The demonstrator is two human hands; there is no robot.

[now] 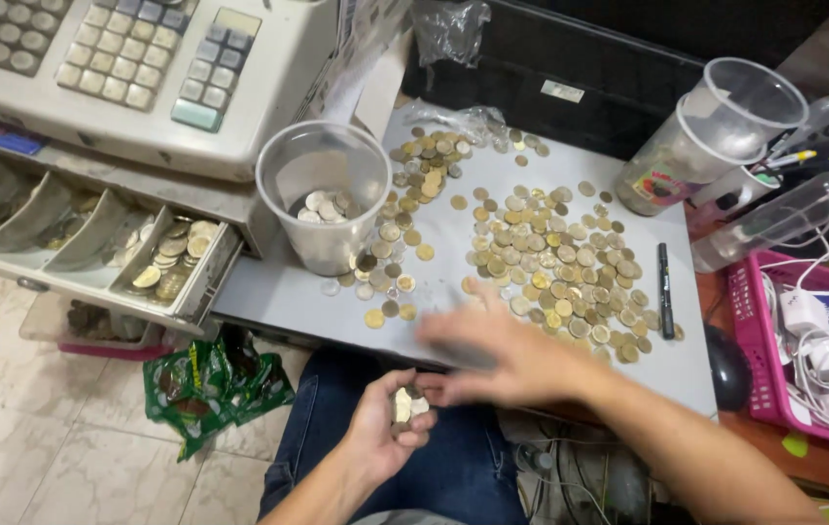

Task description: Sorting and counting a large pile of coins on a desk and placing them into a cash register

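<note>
- Across the grey surface I see loose coins spread from centre toward 3 o'clock, a black pen beside them.
- At 11 o'clock sits a cash register, its coin drawer open.
- Beside it, a clear cup holds a few coins.
- At 6 o'clock, my left hand cups several coins.
- My right hand is blurred at the surface edge; I cannot tell its grip.
- Tiled floor lies at 8 o'clock.

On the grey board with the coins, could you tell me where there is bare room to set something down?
The grey board is bare along its near-left edge, between the clear plastic cup and the cash drawer, and thinly beyond the black marker. The coins crowd the middle.
</note>
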